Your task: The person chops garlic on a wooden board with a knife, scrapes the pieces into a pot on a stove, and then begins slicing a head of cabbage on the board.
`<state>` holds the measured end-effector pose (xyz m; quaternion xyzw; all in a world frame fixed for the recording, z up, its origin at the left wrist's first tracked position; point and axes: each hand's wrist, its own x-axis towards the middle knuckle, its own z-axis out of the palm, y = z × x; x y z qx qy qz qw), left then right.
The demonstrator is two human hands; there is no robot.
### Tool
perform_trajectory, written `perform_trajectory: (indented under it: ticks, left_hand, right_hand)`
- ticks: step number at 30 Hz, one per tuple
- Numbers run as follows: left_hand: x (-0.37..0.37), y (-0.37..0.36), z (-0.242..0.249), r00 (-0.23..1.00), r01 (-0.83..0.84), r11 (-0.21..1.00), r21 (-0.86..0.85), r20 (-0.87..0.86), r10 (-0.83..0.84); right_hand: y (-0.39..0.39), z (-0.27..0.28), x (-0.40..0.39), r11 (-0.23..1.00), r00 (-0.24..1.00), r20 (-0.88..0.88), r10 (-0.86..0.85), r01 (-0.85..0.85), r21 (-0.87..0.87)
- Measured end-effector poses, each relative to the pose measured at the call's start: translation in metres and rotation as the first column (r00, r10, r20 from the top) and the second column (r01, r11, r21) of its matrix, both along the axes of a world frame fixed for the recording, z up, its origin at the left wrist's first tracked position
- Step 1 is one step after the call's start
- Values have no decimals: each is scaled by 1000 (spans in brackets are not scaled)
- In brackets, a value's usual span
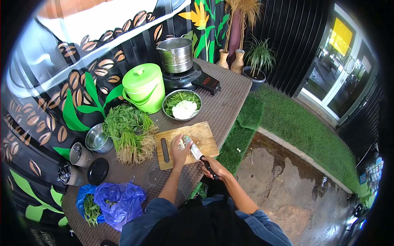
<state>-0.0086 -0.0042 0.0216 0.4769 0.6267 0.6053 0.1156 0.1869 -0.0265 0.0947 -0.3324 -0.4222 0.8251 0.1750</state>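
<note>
- Right hand: its grip is clenched round the black handle of the knife, at the board's near edge. The blade slants away across the board, its tip by the left hand.
- Left hand: it lies over the board beside the blade, fingers pointing away, at the small pale chopped pieces. Whether its grip is closed on anything, I cannot tell.
- Wooden board: flat on the brown tabletop, under both the knife and the pieces; a dark strip lies left of the left hand.
- Blue plastic bags: at the near left of the tabletop, with green leaves showing at an opening.
- Round black lid: beyond the bags, near two patterned cups that hold shiny things.
- Leafy greens: a big rooted bunch left of the board, near a metal bowl.
- Shallow bowl: just beyond the board, holding cut greens and something white.
- Lime-green bucket: lidded and upright, left of the shallow bowl.
- Metal pot: farther off, sitting on the black stove.
- Potted plant: beyond the tabletop's far end.
</note>
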Motion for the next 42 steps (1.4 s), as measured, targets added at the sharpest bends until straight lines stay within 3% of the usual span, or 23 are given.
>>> perform_trajectory:
  ticks: [9, 11, 14, 18, 24, 26, 27, 28, 30, 31, 33, 38, 40, 42]
  left_hand:
    - [-7, 17, -6, 997, -4, 999, -32, 80, 6]
    - [-10, 21, -9, 985, -50, 998, -32, 163, 55]
    - [-17, 26, -22, 970, -116, 985, -125, 201, 139]
    - [-14, 17, -15, 960, -89, 985, -147, 249, 124]
    - [-7, 0, -23, 978, -91, 983, -158, 172, 118]
    - [-1, -7, -15, 989, -11, 983, -185, 142, 37]
    - [3, -10, -11, 1000, -22, 991, -129, 12, 24]
    - [5, -9, -9, 1000, -25, 991, -131, 10, 27]
    - [8, -7, -6, 962, -123, 992, -28, -249, 112]
    - [6, -6, -6, 962, -119, 992, -29, -250, 108]
    - [4, 1, -10, 984, -162, 985, -59, -89, 157]
    - [-11, 9, -13, 979, -175, 974, -142, 83, 187]
    - [-13, 8, -10, 963, -178, 952, -248, 156, 220]
    - [-12, 7, -9, 952, -157, 960, -232, 223, 210]
  right_hand:
    - [-9, 13, 14, 1000, 1000, -14, -12, 12, -19]
    - [-10, 12, 16, 1000, 1000, 7, -23, 23, -15]
    - [-10, 8, 18, 996, 1000, 15, 25, -26, 80]
    - [-14, 9, 15, 981, 992, 122, -35, 11, 194]
    - [-11, -5, 10, 968, 976, 216, -28, -27, 248]
    - [-12, -2, 8, 964, 973, 228, -30, -32, 263]
    - [-13, -1, 6, 963, 976, 215, -36, -24, 269]
    - [-14, -1, 5, 962, 979, 201, -42, -15, 274]
    - [-17, -1, 2, 963, 982, 188, -32, -21, 270]
    - [-17, 0, 1, 962, 984, 175, -26, -23, 270]
    - [-22, 3, 0, 966, 983, 180, -37, -11, 258]
    - [-28, 2, 6, 968, 985, 169, -46, 2, 250]
    - [-29, 2, 9, 953, 979, 181, -94, 35, 301]
    - [-28, 6, 13, 927, 957, 261, -128, 22, 375]
